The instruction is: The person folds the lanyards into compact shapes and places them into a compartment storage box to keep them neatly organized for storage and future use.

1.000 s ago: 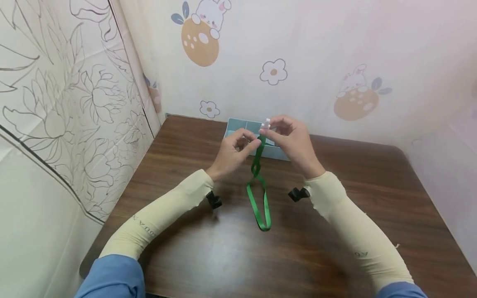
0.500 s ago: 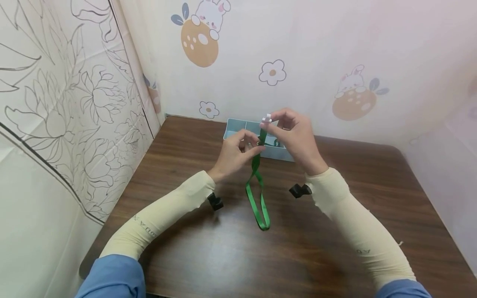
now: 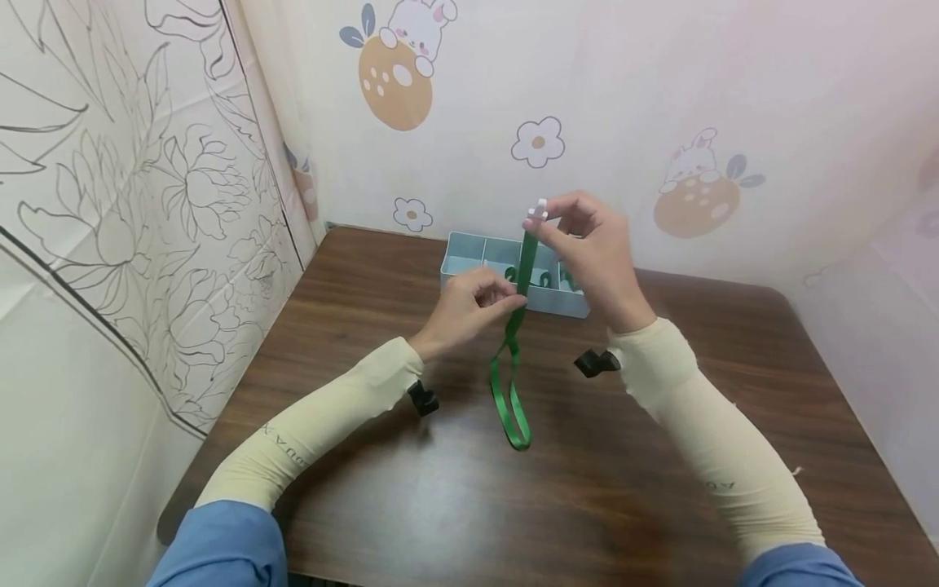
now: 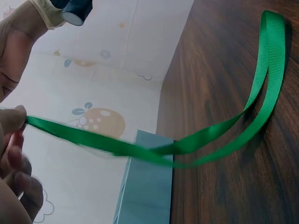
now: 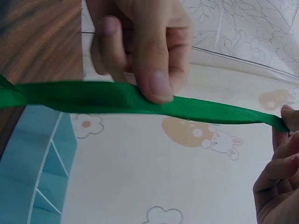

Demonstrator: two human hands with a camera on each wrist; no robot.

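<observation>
A green ribbon lanyard [image 3: 525, 265] hangs upright between the hands in the head view, a white plastic clip [image 3: 539, 210] at its top. My right hand [image 3: 590, 253] pinches it just below the clip, thumb against fingers. Lower down, my left hand [image 3: 477, 306] pinches the strap, and its thumb [image 5: 160, 84] lies across the ribbon in the right wrist view. Beneath that grip the strap twists and ends in a loop [image 4: 271, 60] hanging low over the table. The left wrist view shows the ribbon stretching to the right fingers [image 4: 18, 116].
Behind the hands, a light blue divided box [image 3: 464, 246] stands at the back of the dark wooden table [image 3: 352, 285]. Green ribbon pieces [image 3: 545, 280] lie in its compartments. A patterned curtain [image 3: 616, 81] closes the back, and a flower-drawn panel [image 3: 147, 204] the left.
My right hand has risen and moved slightly right with the clip end. My left hand now grips lower on the strap, so a longer straight stretch shows between the hands.
</observation>
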